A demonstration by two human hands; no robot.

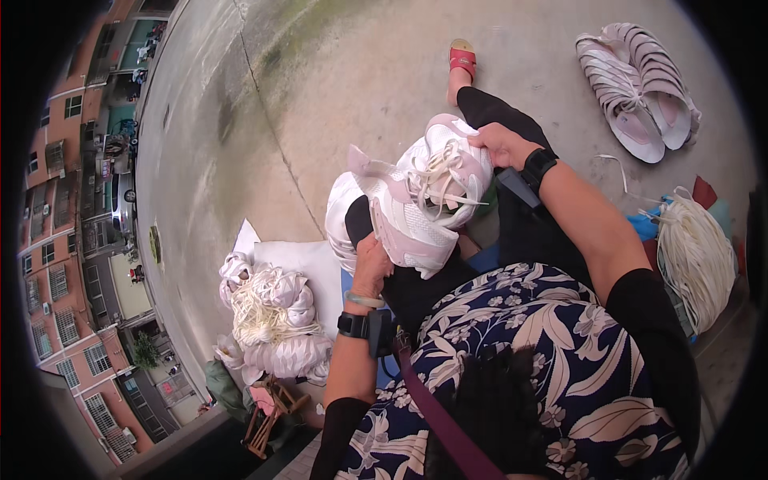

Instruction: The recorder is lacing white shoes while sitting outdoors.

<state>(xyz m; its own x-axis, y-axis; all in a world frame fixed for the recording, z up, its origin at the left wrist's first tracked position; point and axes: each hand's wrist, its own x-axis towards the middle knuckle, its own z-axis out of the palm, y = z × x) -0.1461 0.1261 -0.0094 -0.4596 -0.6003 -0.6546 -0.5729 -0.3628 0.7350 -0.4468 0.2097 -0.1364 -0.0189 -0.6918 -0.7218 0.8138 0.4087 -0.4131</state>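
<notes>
Across my lap lies a white and pale pink sneaker upper [420, 228], with loose cream shoelaces [444, 176] running over its front. My left hand [372, 264] is closed on its near left edge. On the far right side, my right hand [504, 146] grips the upper's edge between thumb and fingers. Exactly where the fingertips press is partly hidden by the material. More white material [342, 208] hangs over my left knee, beside the upper.
Stacked sneaker uppers [636, 88] lie on the concrete at far right. A bundle of cream laces [694, 256] is near my right elbow. At left, a pile of uppers and laces [276, 308] rests by a white sheet [308, 268], near a small wooden stool [268, 420].
</notes>
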